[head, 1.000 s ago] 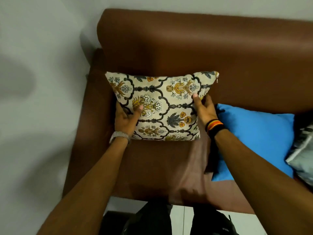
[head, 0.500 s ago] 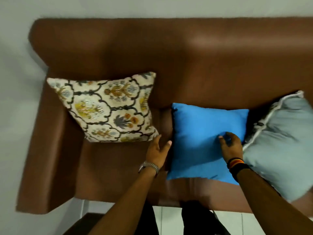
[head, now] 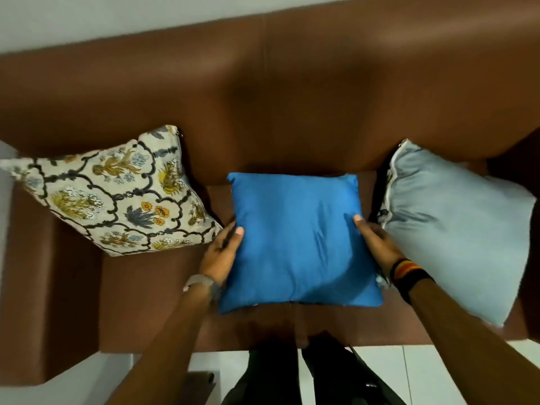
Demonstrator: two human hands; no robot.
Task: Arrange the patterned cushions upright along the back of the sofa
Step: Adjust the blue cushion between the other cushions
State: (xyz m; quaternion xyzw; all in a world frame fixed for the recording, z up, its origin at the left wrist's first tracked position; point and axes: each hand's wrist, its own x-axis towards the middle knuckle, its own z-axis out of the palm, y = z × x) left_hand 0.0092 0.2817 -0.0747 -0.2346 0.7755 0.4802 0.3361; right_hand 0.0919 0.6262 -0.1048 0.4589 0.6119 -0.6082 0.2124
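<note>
Blue cushion (head: 298,238), beside the floral cushion (head: 117,194), is clasped at both edges by left hand (head: 220,252) and right hand (head: 377,244), probably to stand it up.

Three cushions: one floral patterned cushion (head: 117,197), one blue cushion (head: 298,241), one grey cushion (head: 455,229). One sofa (head: 292,97).

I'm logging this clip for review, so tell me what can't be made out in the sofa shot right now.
Head view only:
- Blue cushion: its underside faces away, so any pattern there is hidden.
- Left hand and right hand: fingers tucked behind the cushion's edges.
- Grey cushion: right corner cut by the frame.
- Sofa: both ends cut off.
</note>
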